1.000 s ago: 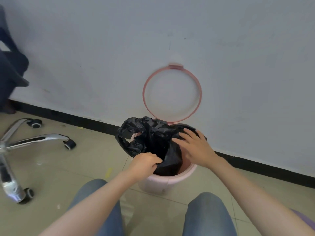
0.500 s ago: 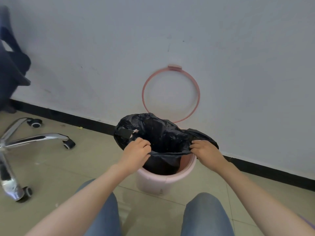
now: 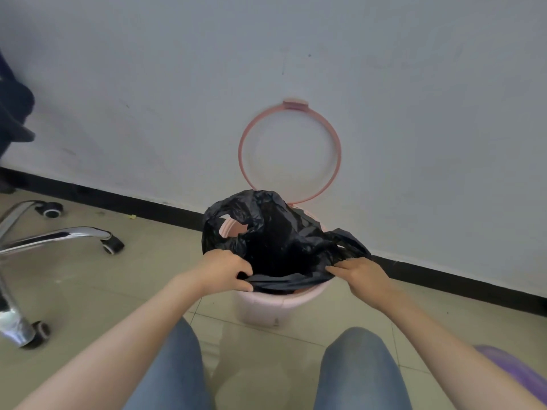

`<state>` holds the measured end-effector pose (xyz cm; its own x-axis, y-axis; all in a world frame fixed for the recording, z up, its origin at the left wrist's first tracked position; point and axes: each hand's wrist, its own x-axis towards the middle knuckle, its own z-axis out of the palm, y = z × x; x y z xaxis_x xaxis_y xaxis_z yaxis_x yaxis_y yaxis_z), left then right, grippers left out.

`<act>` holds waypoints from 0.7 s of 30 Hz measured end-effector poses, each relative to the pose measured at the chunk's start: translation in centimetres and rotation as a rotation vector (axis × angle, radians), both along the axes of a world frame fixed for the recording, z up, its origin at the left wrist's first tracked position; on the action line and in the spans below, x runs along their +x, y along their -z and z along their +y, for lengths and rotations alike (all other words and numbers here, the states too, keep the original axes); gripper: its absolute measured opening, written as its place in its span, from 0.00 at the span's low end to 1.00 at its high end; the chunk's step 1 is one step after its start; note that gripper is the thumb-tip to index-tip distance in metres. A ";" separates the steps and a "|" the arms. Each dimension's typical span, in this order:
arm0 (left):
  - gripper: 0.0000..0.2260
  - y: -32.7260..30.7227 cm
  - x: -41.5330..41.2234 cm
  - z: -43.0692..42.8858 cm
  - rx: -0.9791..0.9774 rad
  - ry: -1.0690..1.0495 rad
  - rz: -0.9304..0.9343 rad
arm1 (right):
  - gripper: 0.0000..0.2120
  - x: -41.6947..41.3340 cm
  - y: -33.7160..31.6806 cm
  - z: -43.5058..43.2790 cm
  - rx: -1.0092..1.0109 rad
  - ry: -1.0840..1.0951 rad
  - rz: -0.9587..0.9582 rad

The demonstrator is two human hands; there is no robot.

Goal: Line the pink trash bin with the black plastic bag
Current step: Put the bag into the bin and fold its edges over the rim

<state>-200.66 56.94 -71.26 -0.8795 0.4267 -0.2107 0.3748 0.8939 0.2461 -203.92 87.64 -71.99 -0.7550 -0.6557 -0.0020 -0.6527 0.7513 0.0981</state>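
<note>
The left hand was closed on the near edge of the black plastic bag, fingers curled over the film at about 8 o'clock of the bin's mouth. The right hand pinched the same edge at about 4 o'clock, so the near hem ran taut between the two hands, just above the front rim. The rest of the bag sat crumpled and puffed up in the mouth of the pink trash bin, one handle loop flopped over the rim at 10 o'clock, where a patch of pink interior showed, and another fold trailing past the rim at 3 o'clock. The bin stood on the tiled floor, close to the white wall, its pink ring-shaped lid tipped up against the wall at 12 o'clock. Two knees in blue jeans framed the bin at 6 o'clock. A chrome office chair base with castors lay at 9 o'clock.
</note>
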 end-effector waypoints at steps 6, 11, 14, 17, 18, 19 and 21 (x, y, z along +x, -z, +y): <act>0.29 1.6 1.8 1.4 -0.149 0.106 0.059 | 0.27 2.5 2.0 -0.7 0.086 -0.132 0.087; 0.23 1.0 0.8 4.5 0.128 0.062 -0.077 | 0.26 2.6 2.1 -0.9 0.039 -0.117 0.063; 0.18 1.2 -0.2 7.2 0.199 -0.067 -0.026 | 0.24 2.4 2.2 -0.9 0.036 -0.127 0.086; 0.23 3.3 -0.1 8.9 0.051 -0.087 -0.161 | 0.21 2.5 2.5 -0.5 0.033 -0.040 -0.013; 0.26 4.2 0.1 9.1 -0.018 -0.081 -0.184 | 0.19 2.5 2.7 -0.3 0.024 -0.002 -0.101; 0.27 4.9 0.5 9.0 -0.076 -0.092 -0.180 | 0.17 2.3 3.0 0.3 0.031 0.062 -0.192; 0.26 6.5 1.5 8.6 -0.163 -0.134 -0.120 | 0.16 2.7 2.9 0.6 0.003 0.172 -0.293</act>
<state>-199.12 65.50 -77.75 -0.8905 0.2598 -0.3735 0.2272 0.9652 0.1297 -201.25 88.28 -74.93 -0.8216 -0.5184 -0.2371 -0.5172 0.8528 -0.0721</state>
